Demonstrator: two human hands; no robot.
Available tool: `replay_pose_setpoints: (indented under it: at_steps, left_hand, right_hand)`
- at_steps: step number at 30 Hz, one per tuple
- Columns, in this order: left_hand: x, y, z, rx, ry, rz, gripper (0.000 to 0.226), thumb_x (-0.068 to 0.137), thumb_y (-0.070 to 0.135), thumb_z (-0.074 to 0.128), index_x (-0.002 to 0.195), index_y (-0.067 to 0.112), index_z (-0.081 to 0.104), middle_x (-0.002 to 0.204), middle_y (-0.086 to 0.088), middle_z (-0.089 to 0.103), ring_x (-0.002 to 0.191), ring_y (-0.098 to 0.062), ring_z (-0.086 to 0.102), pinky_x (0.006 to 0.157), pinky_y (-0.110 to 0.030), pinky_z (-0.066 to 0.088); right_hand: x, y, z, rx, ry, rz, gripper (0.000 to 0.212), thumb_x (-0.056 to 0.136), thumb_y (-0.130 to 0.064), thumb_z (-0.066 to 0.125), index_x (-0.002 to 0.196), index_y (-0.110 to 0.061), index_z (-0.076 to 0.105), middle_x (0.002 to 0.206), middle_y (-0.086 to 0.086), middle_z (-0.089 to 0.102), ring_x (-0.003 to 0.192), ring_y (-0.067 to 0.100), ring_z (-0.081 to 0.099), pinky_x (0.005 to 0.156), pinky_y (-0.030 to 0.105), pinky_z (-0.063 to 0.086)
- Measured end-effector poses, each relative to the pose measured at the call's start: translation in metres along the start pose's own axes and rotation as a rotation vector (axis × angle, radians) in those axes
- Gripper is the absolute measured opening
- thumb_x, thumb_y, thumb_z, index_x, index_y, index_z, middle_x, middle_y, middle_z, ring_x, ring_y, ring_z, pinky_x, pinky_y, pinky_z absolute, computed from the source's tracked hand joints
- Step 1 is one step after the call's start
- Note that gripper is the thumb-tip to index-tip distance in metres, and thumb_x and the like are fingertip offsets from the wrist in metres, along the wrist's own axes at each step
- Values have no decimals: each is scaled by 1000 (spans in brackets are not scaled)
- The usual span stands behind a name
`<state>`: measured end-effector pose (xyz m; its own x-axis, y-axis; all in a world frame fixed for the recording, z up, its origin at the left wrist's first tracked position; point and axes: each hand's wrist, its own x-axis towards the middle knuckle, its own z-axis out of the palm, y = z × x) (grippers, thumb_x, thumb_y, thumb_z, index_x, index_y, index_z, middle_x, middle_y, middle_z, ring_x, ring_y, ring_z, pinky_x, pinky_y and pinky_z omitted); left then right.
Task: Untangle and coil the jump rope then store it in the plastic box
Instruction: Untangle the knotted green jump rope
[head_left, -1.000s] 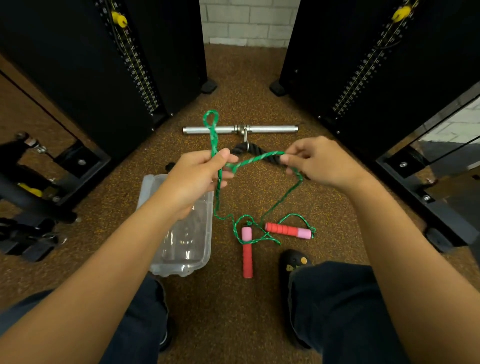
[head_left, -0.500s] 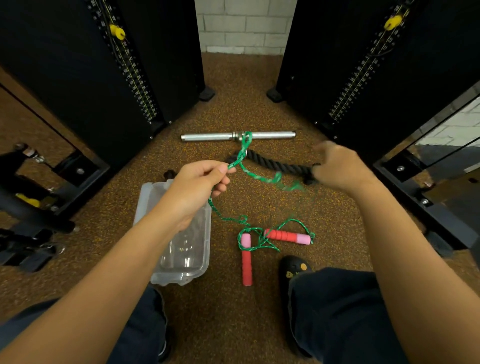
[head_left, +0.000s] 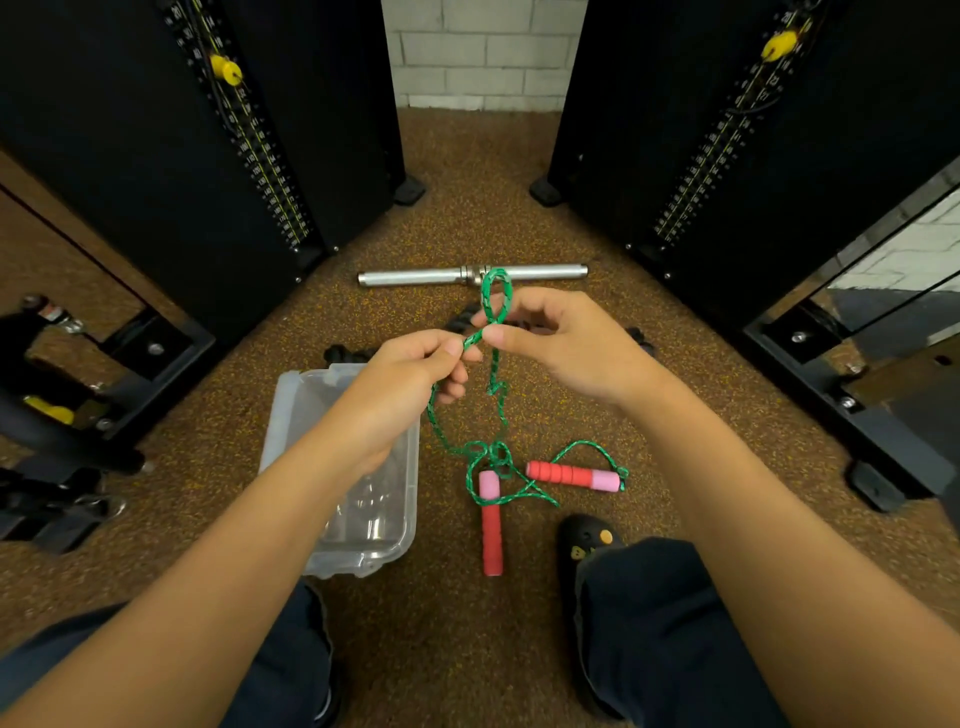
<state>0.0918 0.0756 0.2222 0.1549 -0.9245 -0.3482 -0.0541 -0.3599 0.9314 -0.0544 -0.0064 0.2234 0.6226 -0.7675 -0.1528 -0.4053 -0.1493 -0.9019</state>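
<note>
A green jump rope (head_left: 496, 395) hangs from both hands, with a small loop standing up above my fingers. My left hand (head_left: 410, 371) pinches the rope; my right hand (head_left: 563, 340) pinches it just beside, thumb to thumb. Below, the rope is knotted on the floor around its two red-and-pink handles, one upright handle (head_left: 491, 522) and one lying sideways (head_left: 574, 475). The clear plastic box (head_left: 363, 535) lies open on the floor at the left, partly under my left forearm.
A steel bar handle (head_left: 415, 276) and a black rope attachment (head_left: 460, 325) lie on the speckled floor beyond my hands. Black weight-stack towers (head_left: 208, 145) stand left and right. My right shoe (head_left: 584, 538) and knees are at the bottom.
My right hand came back in from the right and now meets my left hand at the rope. The raised rope loop has formed above the fingers again.
</note>
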Motion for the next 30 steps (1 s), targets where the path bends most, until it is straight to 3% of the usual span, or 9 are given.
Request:
replay_pose_setpoints:
  at_steps: [3, 7, 11, 15, 19, 22, 24, 27, 30]
  left_hand:
    - [1, 2, 1, 15, 0, -3, 29, 98, 16, 37, 80, 16, 60, 70, 1, 48, 64, -9, 49, 66, -20, 41]
    - [3, 4, -1, 8, 39, -46, 30, 97, 23, 40, 77, 17, 61, 67, 2, 49, 65, -10, 50, 73, -23, 42]
    - [1, 3, -5, 107, -57, -69, 28, 94, 29, 46, 76, 19, 65, 63, 3, 48, 64, -10, 50, 82, -25, 42]
    - [-2, 2, -13, 272, -99, -74, 23, 92, 29, 49, 81, 21, 67, 69, 2, 56, 74, -11, 55, 93, -31, 41]
    - [-3, 5, -14, 237, -60, -14, 23, 95, 22, 45, 89, 15, 65, 71, -1, 55, 72, -11, 56, 90, -27, 43]
    - [-2, 3, -9, 256, -82, 4, 23, 95, 24, 44, 87, 19, 65, 71, 1, 55, 72, -10, 56, 91, -28, 42]
    - [-2, -1, -5, 278, -105, -5, 22, 94, 26, 45, 85, 23, 64, 70, 2, 56, 75, -12, 56, 91, -33, 42]
    - [-1, -5, -2, 286, -126, -6, 18, 92, 28, 49, 84, 25, 65, 69, 4, 58, 78, -14, 56, 87, -34, 43]
    - [-2, -5, -2, 264, -160, 0, 13, 90, 24, 54, 89, 21, 67, 70, 5, 60, 72, -7, 56, 79, -20, 44]
  right_hand:
    - [0, 2, -10, -85, 47, 38, 25, 76, -36, 72, 76, -11, 66, 73, 7, 61, 64, 15, 49, 68, 32, 39]
    - [0, 5, -26, -119, 158, 103, 16, 75, -30, 73, 73, -17, 65, 70, 1, 64, 64, 8, 52, 65, 19, 41]
    - [-2, 15, -50, -250, 608, 213, 20, 78, -26, 72, 68, -20, 56, 63, -10, 53, 56, 3, 47, 49, 14, 38]
    - [-8, 21, -73, -234, 888, 334, 32, 82, -25, 68, 62, -25, 43, 64, -7, 49, 58, 14, 50, 50, 24, 40]
    - [-9, 22, -63, -357, 523, 405, 17, 81, -19, 69, 88, -18, 54, 88, 4, 60, 67, 13, 54, 57, 24, 43]
    - [-12, 7, -45, -544, 72, 196, 63, 76, -22, 74, 131, -24, 43, 137, 8, 48, 121, 22, 48, 102, 32, 39]
    - [-13, -8, -28, -491, -180, 20, 75, 78, -29, 71, 141, -30, 31, 147, -3, 37, 134, 11, 33, 111, 27, 24]
    - [-11, -14, -5, -379, -242, -124, 37, 85, -32, 63, 122, -27, 58, 113, -12, 64, 108, 1, 55, 96, 17, 38]
    - [-8, -10, -11, -420, -88, -140, 15, 87, -30, 60, 95, -22, 70, 70, -14, 65, 73, 14, 63, 69, 27, 44]
